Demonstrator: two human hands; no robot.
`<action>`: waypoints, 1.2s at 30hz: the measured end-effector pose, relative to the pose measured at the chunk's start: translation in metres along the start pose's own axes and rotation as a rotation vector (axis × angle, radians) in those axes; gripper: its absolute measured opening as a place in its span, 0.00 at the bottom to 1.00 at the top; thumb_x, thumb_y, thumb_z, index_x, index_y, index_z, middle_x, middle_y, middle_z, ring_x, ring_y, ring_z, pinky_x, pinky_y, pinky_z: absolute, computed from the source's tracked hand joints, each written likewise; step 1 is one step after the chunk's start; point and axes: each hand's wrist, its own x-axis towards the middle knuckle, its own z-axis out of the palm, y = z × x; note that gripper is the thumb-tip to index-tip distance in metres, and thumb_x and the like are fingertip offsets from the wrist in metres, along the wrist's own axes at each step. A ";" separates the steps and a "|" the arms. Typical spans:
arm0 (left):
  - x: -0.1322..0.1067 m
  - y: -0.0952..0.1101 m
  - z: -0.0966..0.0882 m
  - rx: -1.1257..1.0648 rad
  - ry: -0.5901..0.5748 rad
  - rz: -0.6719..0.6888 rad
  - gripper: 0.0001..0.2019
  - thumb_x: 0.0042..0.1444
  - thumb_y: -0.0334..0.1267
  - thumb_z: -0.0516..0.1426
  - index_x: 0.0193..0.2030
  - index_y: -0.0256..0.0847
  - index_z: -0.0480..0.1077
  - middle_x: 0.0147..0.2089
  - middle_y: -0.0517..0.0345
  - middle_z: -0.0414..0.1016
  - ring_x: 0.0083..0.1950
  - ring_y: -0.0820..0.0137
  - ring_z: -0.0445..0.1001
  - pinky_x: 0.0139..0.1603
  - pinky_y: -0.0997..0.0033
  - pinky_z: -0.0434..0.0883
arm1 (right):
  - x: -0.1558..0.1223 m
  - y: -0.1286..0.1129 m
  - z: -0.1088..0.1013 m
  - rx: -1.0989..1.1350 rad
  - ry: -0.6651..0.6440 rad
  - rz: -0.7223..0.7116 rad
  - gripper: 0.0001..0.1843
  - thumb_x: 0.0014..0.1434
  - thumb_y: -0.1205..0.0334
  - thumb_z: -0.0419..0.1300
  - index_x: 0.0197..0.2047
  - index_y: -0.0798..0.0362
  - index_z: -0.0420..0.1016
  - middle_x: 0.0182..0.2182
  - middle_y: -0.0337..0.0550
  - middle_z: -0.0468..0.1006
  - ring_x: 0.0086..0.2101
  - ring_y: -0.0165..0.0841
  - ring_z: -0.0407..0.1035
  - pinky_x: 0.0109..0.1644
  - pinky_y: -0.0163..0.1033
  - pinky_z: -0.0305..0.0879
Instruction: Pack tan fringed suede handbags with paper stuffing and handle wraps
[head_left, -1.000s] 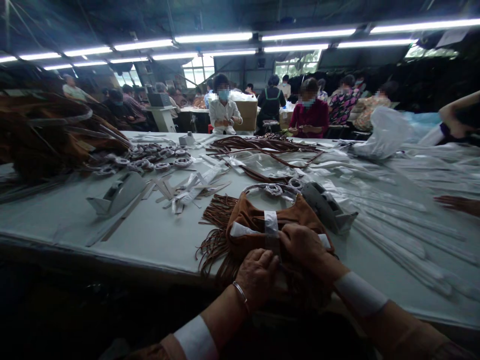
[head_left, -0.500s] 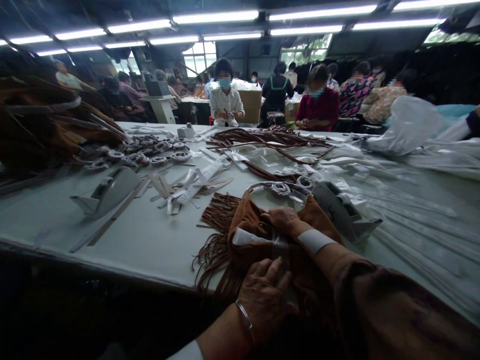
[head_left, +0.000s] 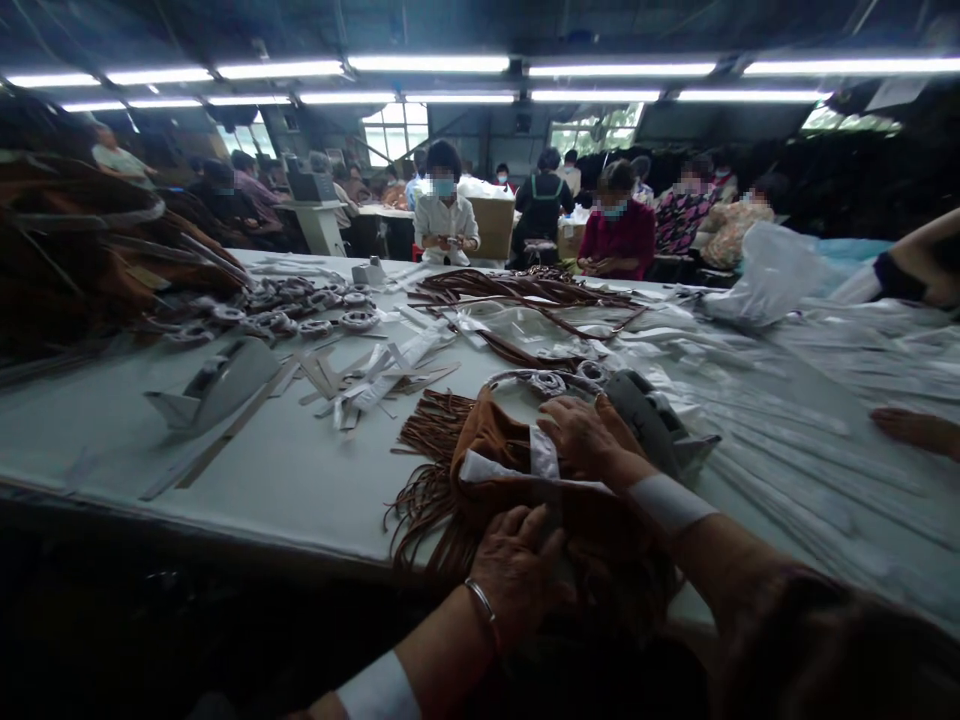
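Note:
A brown fringed handbag [head_left: 480,430] lies at the table's near edge, its mouth facing up and its long tassels spread to the left. White lining or paper shows inside the mouth. A whitish strip [head_left: 544,454] crosses the opening. My left hand [head_left: 521,560] rests on the bag's near side, fingers stretched out and flat. Over the far side of the mouth lies my right hand [head_left: 581,432], its fingers extended beside the strip's upper end. Just behind and right of the bag stands a grey tape dispenser [head_left: 649,410].
Another tape dispenser [head_left: 217,385] stands left, near loose paper strips [head_left: 375,375]. Brown straps [head_left: 517,290] and wrapped rings [head_left: 300,305] lie farther back. Brown bags [head_left: 75,250] pile up at far left. Clear plastic [head_left: 810,400] covers the right, where a co-worker's hand [head_left: 915,430] reaches in.
My right hand has shifted off the bag's middle to its far rim, fingers now straighter. The strip stands out brighter across the mouth. A co-worker's arm and hand have appeared at right.

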 end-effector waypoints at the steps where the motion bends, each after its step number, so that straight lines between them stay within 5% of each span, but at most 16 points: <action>1: 0.000 0.001 0.000 0.002 0.004 0.002 0.31 0.60 0.65 0.52 0.65 0.53 0.67 0.71 0.54 0.61 0.66 0.52 0.60 0.64 0.49 0.61 | -0.011 -0.005 0.000 0.004 0.071 -0.030 0.25 0.69 0.51 0.49 0.62 0.55 0.69 0.61 0.56 0.70 0.61 0.44 0.61 0.65 0.46 0.54; 4: 0.000 0.003 -0.001 0.016 0.011 0.006 0.31 0.60 0.64 0.52 0.65 0.54 0.66 0.70 0.54 0.62 0.65 0.52 0.61 0.63 0.49 0.62 | -0.036 -0.023 0.020 -0.022 0.180 -0.081 0.28 0.68 0.52 0.52 0.68 0.50 0.62 0.67 0.54 0.62 0.66 0.48 0.52 0.68 0.54 0.46; 8: 0.002 0.006 -0.007 0.039 -0.013 0.020 0.33 0.59 0.67 0.51 0.67 0.55 0.65 0.69 0.54 0.62 0.64 0.51 0.62 0.61 0.48 0.64 | -0.039 -0.034 0.048 -0.057 0.096 0.053 0.32 0.66 0.49 0.54 0.71 0.43 0.56 0.70 0.51 0.56 0.68 0.51 0.46 0.67 0.61 0.41; 12: -0.001 0.007 -0.008 0.056 0.000 0.023 0.33 0.57 0.66 0.54 0.66 0.57 0.66 0.69 0.54 0.63 0.63 0.50 0.62 0.60 0.47 0.65 | -0.045 -0.030 0.029 0.014 0.198 0.098 0.27 0.67 0.54 0.53 0.67 0.52 0.63 0.66 0.57 0.63 0.65 0.49 0.54 0.66 0.58 0.47; 15: -0.003 0.005 -0.002 0.063 0.049 0.039 0.30 0.58 0.63 0.55 0.64 0.55 0.67 0.70 0.51 0.60 0.65 0.50 0.60 0.61 0.47 0.64 | -0.077 -0.027 0.006 0.163 0.341 0.039 0.18 0.68 0.62 0.50 0.54 0.57 0.75 0.53 0.57 0.75 0.55 0.43 0.65 0.61 0.48 0.58; 18: -0.002 0.003 0.005 0.053 0.074 0.040 0.30 0.57 0.63 0.57 0.63 0.54 0.68 0.68 0.48 0.60 0.64 0.50 0.61 0.61 0.48 0.64 | -0.121 -0.029 0.001 0.277 0.162 -0.208 0.13 0.65 0.67 0.52 0.44 0.53 0.78 0.41 0.49 0.78 0.43 0.37 0.69 0.52 0.42 0.64; 22: -0.002 0.004 0.008 0.046 0.101 0.039 0.33 0.54 0.66 0.57 0.61 0.51 0.70 0.64 0.46 0.62 0.62 0.52 0.63 0.61 0.48 0.64 | -0.154 -0.032 0.017 0.246 -0.046 -0.297 0.15 0.60 0.65 0.59 0.50 0.54 0.78 0.45 0.50 0.77 0.45 0.39 0.68 0.53 0.44 0.64; 30: -0.010 0.007 -0.006 0.039 0.082 0.193 0.28 0.62 0.54 0.56 0.65 0.43 0.66 0.64 0.49 0.67 0.65 0.56 0.62 0.70 0.50 0.58 | -0.161 -0.044 0.035 0.118 -0.007 -0.118 0.27 0.59 0.55 0.62 0.59 0.56 0.73 0.50 0.57 0.74 0.49 0.47 0.65 0.56 0.50 0.63; 33: -0.008 0.008 -0.007 0.050 0.064 0.157 0.31 0.60 0.54 0.57 0.66 0.41 0.65 0.65 0.49 0.68 0.65 0.54 0.63 0.69 0.49 0.60 | -0.167 -0.052 0.035 0.111 0.029 -0.056 0.23 0.59 0.58 0.61 0.57 0.55 0.74 0.49 0.57 0.75 0.48 0.47 0.66 0.54 0.50 0.64; 36: -0.004 0.006 -0.005 0.074 0.067 0.150 0.30 0.60 0.54 0.57 0.65 0.42 0.66 0.65 0.50 0.69 0.64 0.54 0.65 0.66 0.50 0.64 | -0.167 -0.029 0.021 0.267 0.120 -0.086 0.15 0.63 0.64 0.54 0.50 0.53 0.77 0.46 0.51 0.77 0.46 0.40 0.69 0.53 0.44 0.66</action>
